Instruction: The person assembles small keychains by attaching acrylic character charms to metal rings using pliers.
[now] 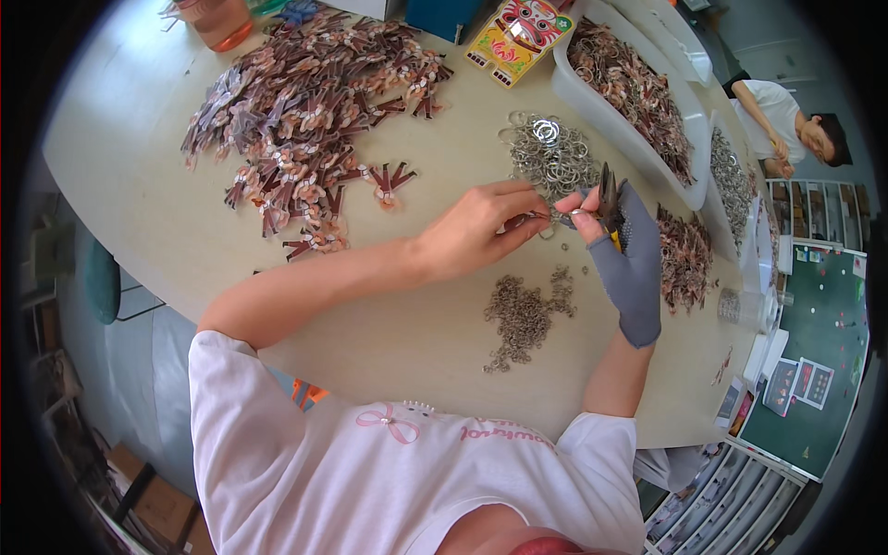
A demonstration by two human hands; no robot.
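My left hand (481, 229) is closed, pinching a small dark-red figure charm (524, 220) between thumb and fingers. A metal key ring (548, 232) shows at its fingertips. Close beside it, my right hand (627, 264), in a grey fingerless glove, is closed around pliers (608, 196), jaws pointing away from me. Its thumb and forefinger also pinch something small and metallic, too small to make out. Just beyond the hands lies a heap of silver key rings (555, 162). Nearer to me is a pile of tiny metal jump rings (518, 319).
A large heap of printed figure charms (296, 111) covers the far left. Beyond my right hand stand a filled white bin (689, 111) and a colourful box (518, 42). A charm pile (683, 259) lies right of my glove. Another person (772, 116) sits at far right.
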